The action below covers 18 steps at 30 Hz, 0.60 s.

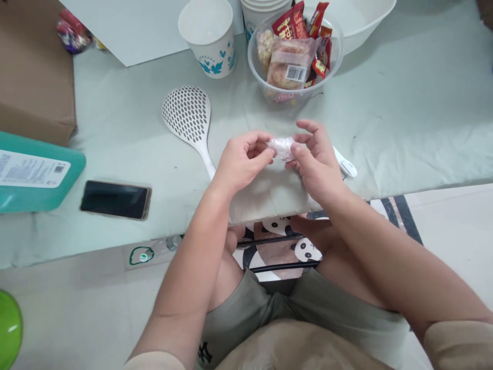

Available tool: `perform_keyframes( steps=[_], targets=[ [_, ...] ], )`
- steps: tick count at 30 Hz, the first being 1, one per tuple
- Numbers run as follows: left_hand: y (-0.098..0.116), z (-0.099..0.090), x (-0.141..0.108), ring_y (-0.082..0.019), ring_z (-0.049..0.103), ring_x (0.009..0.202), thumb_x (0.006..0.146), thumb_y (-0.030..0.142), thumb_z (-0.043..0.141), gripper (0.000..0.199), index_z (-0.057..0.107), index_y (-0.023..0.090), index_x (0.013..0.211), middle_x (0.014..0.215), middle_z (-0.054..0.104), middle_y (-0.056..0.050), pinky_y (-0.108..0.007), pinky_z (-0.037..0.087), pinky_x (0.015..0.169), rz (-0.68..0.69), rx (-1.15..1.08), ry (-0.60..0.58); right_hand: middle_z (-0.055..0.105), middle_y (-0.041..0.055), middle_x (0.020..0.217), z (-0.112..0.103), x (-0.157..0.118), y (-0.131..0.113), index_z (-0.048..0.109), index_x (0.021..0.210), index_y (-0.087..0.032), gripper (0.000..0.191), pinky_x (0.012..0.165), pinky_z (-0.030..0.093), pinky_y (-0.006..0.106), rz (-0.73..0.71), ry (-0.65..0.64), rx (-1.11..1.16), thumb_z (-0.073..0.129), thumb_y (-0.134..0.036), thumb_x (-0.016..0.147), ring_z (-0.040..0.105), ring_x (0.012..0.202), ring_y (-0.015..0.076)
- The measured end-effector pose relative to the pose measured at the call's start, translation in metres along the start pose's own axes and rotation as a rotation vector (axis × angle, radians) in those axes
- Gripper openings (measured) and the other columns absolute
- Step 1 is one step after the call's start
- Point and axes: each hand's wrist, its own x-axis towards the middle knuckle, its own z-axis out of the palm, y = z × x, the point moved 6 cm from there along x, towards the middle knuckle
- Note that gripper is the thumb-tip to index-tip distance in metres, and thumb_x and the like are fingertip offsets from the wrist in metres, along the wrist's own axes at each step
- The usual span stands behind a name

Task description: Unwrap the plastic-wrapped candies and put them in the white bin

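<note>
Above the near edge of the cloth-covered table, my left hand (246, 156) pinches one end of a small wrapped candy (282, 148) in crinkled clear and whitish plastic. My right hand (318, 162) grips the other end between thumb and fingers. A white slotted skimmer (188, 115) lies left of my hands, part of its handle hidden behind my left wrist. Just beyond my hands stands a clear plastic bowl (262, 77) with packaged snacks (292, 64) in it. Partly behind my right hand lies a white rounded-end object (346, 163) whose kind I cannot make out.
A white paper cup (213, 43) stands beyond the skimmer, beside stacked cups (265, 10) and a white basin (362, 20). At left are a phone (115, 199), a green labelled bottle (57, 174) and a cardboard box (34, 72). The table edge (265, 216) runs above my lap.
</note>
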Motion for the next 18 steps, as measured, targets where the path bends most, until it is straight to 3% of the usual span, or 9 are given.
perform_keyframes(
  steps=[3, 6, 11, 14, 18],
  targets=[
    [0.002, 0.001, -0.001, -0.012, 0.07, 0.073, 0.084, 0.024, 0.074, 0.01, 0.072, 0.017, 0.09, 0.083, 0.076, -0.003, -0.026, 0.059, 0.074, -0.039, -0.03, -0.013, 0.069, 0.0048, 0.121, 0.003, -0.001, -0.008, 0.063, 0.117, -0.03, 0.043, 0.081, 0.063, 0.038, -0.043, -0.058, -0.059, 0.076, -0.058, 0.088, 0.071, 0.092, 0.0195],
    [0.004, 0.001, -0.001, -0.011, 0.068, 0.073, 0.086, 0.029, 0.073, 0.013, 0.072, 0.016, 0.087, 0.086, 0.076, -0.004, -0.024, 0.057, 0.072, -0.042, -0.014, -0.03, 0.073, 0.0023, 0.099, 0.008, 0.0, -0.011, 0.065, 0.105, -0.025, 0.04, 0.077, 0.061, 0.034, -0.008, -0.114, -0.018, 0.076, -0.059, 0.087, 0.07, 0.083, 0.0169],
    [-0.001, -0.002, -0.001, -0.007, 0.065, 0.068, 0.079, 0.026, 0.079, 0.039, 0.072, 0.021, 0.118, 0.099, 0.073, -0.001, -0.021, 0.053, 0.066, -0.016, -0.033, -0.029, 0.064, -0.0067, 0.067, 0.009, 0.001, -0.007, 0.06, 0.105, -0.023, 0.035, 0.066, 0.055, 0.027, 0.065, -0.074, 0.029, 0.073, -0.052, 0.089, 0.065, 0.061, 0.0116],
    [-0.002, -0.002, -0.001, -0.009, 0.066, 0.072, 0.079, 0.024, 0.077, 0.028, 0.076, 0.018, 0.107, 0.094, 0.073, -0.002, -0.022, 0.052, 0.069, -0.009, -0.014, -0.067, 0.065, -0.0073, 0.065, 0.011, 0.001, -0.002, 0.059, 0.106, -0.024, 0.037, 0.063, 0.053, 0.027, 0.086, -0.061, 0.052, 0.073, -0.053, 0.088, 0.065, 0.059, 0.0118],
    [-0.003, -0.012, -0.001, -0.012, 0.07, 0.079, 0.079, 0.023, 0.076, 0.022, 0.078, 0.017, 0.1, 0.092, 0.077, -0.003, -0.024, 0.054, 0.075, -0.045, -0.009, -0.016, 0.067, -0.0058, 0.068, 0.019, 0.002, 0.0, 0.061, 0.103, -0.023, 0.037, 0.064, 0.053, 0.026, 0.097, -0.063, 0.04, 0.075, -0.051, 0.084, 0.066, 0.061, 0.0119]
  ],
)
